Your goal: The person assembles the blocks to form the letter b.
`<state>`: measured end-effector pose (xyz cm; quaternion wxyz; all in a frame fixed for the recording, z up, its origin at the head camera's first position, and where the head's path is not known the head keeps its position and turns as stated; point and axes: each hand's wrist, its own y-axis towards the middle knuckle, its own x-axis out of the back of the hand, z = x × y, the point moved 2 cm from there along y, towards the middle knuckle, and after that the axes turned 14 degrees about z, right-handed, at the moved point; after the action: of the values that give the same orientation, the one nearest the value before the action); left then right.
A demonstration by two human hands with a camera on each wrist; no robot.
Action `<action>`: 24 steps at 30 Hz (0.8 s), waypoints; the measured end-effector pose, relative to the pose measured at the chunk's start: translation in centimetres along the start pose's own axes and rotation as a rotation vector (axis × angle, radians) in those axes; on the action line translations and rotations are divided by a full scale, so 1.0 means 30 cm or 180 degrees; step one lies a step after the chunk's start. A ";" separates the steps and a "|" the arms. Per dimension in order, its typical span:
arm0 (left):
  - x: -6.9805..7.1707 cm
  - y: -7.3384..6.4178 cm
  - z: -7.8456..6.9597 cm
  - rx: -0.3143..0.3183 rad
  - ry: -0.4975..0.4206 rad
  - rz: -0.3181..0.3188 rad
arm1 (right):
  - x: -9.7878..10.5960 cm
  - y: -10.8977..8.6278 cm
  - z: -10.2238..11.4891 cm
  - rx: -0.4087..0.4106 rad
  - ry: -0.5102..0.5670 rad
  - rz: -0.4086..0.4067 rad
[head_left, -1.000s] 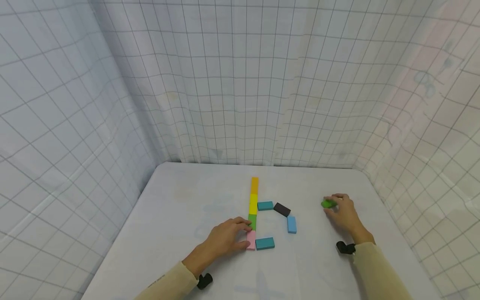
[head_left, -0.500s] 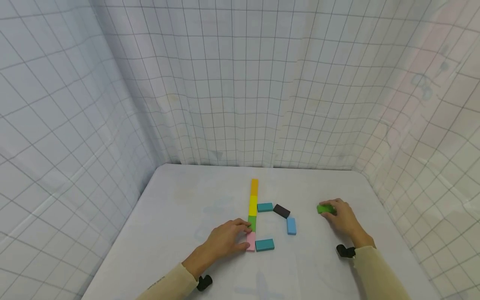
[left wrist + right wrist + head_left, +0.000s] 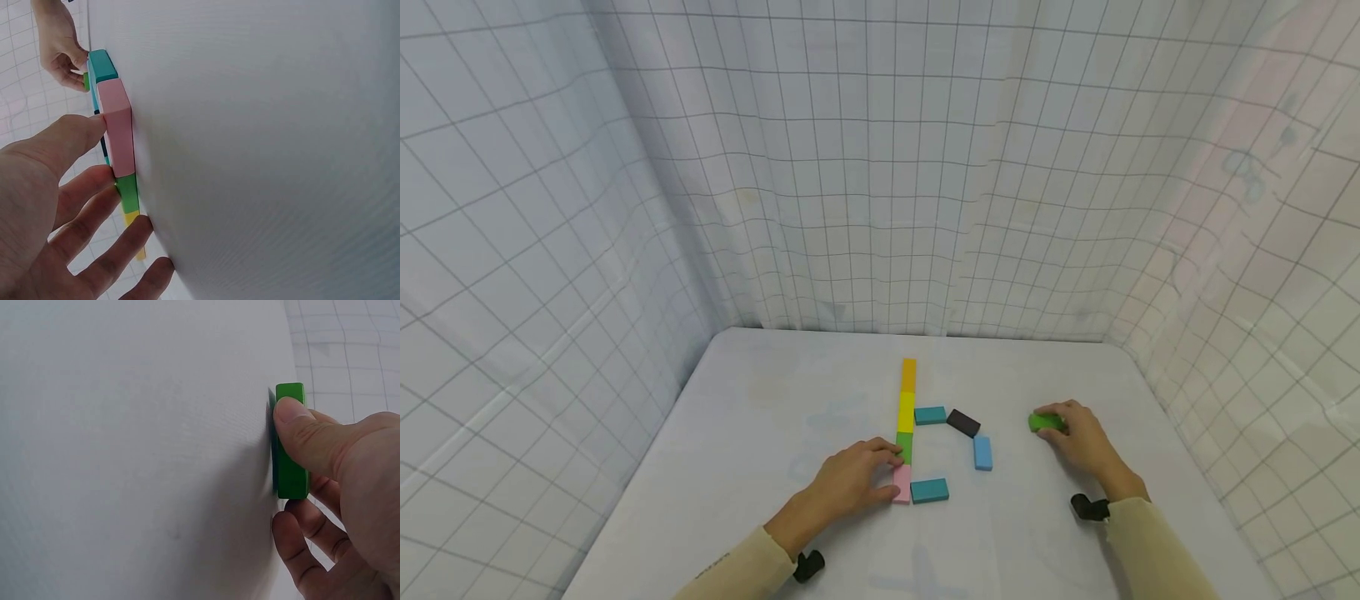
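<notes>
Pinched between the thumb and fingers of my right hand [image 3: 1088,443] is a green block [image 3: 292,478], held on the right side of the table. My left hand [image 3: 848,477] lies beside the column of blocks with relaxed fingers; its thumb touches the pink block [image 3: 120,147] and its fingertips reach the other green block [image 3: 906,454]. Above those in the column are a yellow block [image 3: 907,412] and an orange block [image 3: 909,377]. Right of the column a teal block [image 3: 930,415], a black block [image 3: 963,422] and a light blue block [image 3: 982,453] form a curve.
A second teal block [image 3: 930,491] sits beside the pink one at the column's lower end. The white table [image 3: 760,400] is bordered at the back and sides by hanging grid-patterned sheets [image 3: 865,208]. A black strap piece shows at each wrist.
My right hand has moved slightly left and toward me, carrying the green block, which now shows more of its length. My left hand has stayed at the column.
</notes>
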<state>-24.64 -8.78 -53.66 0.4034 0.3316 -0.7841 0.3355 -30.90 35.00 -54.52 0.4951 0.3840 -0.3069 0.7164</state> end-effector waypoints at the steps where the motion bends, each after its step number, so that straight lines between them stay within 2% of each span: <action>1: 0.000 0.000 -0.001 0.0000 0.0000 0.0003 | -0.002 -0.003 0.003 0.0001 -0.0003 -0.0012; 16: 0.007 -0.005 -0.006 -0.0052 0.0029 -0.0036 | -0.012 -0.002 0.066 0.0008 -0.0021 -0.0009; 24: 0.000 -0.003 0.001 -0.0093 0.0066 -0.0076 | -0.012 -0.004 0.119 0.0114 -0.0037 0.0006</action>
<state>-24.59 -8.86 -53.64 0.4202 0.3315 -0.7807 0.3225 -29.84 31.95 -52.98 0.4857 0.3967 -0.2973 0.7200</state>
